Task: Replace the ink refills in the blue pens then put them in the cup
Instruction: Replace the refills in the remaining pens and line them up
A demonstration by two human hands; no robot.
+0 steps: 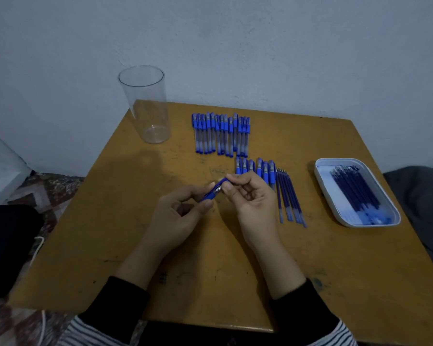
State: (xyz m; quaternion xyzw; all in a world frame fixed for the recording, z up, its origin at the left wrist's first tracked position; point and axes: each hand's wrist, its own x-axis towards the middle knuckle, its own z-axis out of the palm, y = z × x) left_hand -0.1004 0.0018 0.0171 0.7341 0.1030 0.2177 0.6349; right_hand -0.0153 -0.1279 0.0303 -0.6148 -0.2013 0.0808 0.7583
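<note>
A blue pen (216, 189) is held between both hands above the middle of the table. My left hand (178, 216) pinches its lower end. My right hand (250, 198) grips its upper end. A clear plastic cup (145, 106) stands upright and empty at the far left corner. Several capped blue pens (220, 133) lie in a row at the back. A shorter row of pens (258, 169) lies just beyond my right hand. Several loose refills (289, 196) lie on the table to the right of it.
A white tray (323, 186) with several dark blue refills sits at the right side of the yellow table (110, 233). A grey wall stands right behind the table. Patterned floor and a white cable show at the left.
</note>
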